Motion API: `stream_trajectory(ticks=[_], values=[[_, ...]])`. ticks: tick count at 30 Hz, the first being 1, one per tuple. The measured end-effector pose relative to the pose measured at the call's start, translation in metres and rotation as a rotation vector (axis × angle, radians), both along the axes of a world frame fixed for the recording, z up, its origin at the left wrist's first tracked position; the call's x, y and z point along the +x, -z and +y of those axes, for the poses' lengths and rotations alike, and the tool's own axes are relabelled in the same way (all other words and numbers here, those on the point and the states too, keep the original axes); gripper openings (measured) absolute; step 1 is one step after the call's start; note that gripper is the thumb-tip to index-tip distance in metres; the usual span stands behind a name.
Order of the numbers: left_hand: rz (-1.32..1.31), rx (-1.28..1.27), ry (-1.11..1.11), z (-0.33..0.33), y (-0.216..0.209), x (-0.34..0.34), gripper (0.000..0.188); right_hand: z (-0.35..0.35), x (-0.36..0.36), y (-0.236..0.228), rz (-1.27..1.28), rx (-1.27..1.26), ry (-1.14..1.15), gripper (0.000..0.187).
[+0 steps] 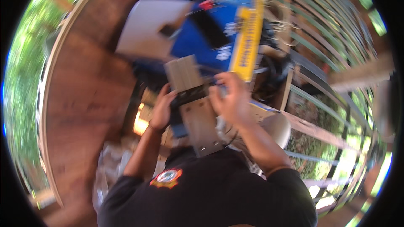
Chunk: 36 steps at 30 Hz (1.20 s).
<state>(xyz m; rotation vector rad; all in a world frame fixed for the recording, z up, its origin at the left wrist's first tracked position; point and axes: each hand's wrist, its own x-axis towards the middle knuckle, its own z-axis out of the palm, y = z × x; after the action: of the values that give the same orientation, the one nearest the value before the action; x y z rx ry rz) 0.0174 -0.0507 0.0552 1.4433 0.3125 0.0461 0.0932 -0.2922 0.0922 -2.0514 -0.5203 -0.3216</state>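
Note:
A grey metal device lies in front of my body, blurred by motion. Its far part is a ribbed grey block; the near part is a flat metal plate with small holes. Between the two runs a dark gap with small parts that I cannot make out. My left hand grips the device's left side, thumb and fingers against its edge. Over its right side my right hand is bent, thumb and fingers drawn together; whatever they hold is too small or smeared to name.
Beyond the device is a blue and yellow printed sheet with a dark phone-like slab on it. A white sheet lies left of that. A brown wooden surface curves along the left, and slatted railing along the right.

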Motion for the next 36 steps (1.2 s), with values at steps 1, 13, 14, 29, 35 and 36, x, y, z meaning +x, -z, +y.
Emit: stream_trajectory(ticks=[1, 13, 14, 29, 35, 36], values=[[0.006, -0.042, 0.019, -0.002, -0.002, 0.001, 0.055, -0.004, -0.002, 0.005, 0.039, 0.046, 0.005, 0.034], [-0.029, -0.155, 0.105, -0.002, -0.011, 0.005, 0.068, -0.002, -0.059, 0.048, 0.248, 0.031, -0.209, 0.069], [-0.019, -0.128, 0.107, -0.002, -0.011, 0.005, 0.069, -0.001, -0.059, 0.048, 0.26, 0.047, -0.216, 0.069], [-0.005, -0.076, 0.099, -0.002, -0.014, 0.005, 0.061, -0.006, -0.059, 0.056, 0.107, 0.001, -0.28, 0.059], [-0.005, -0.089, 0.11, -0.001, -0.012, 0.004, 0.061, 0.0, -0.06, 0.048, 0.329, 0.216, -0.273, 0.063], [-0.011, -0.096, 0.107, -0.001, -0.012, 0.004, 0.061, 0.0, -0.059, 0.049, 0.351, 0.232, -0.272, 0.062]])
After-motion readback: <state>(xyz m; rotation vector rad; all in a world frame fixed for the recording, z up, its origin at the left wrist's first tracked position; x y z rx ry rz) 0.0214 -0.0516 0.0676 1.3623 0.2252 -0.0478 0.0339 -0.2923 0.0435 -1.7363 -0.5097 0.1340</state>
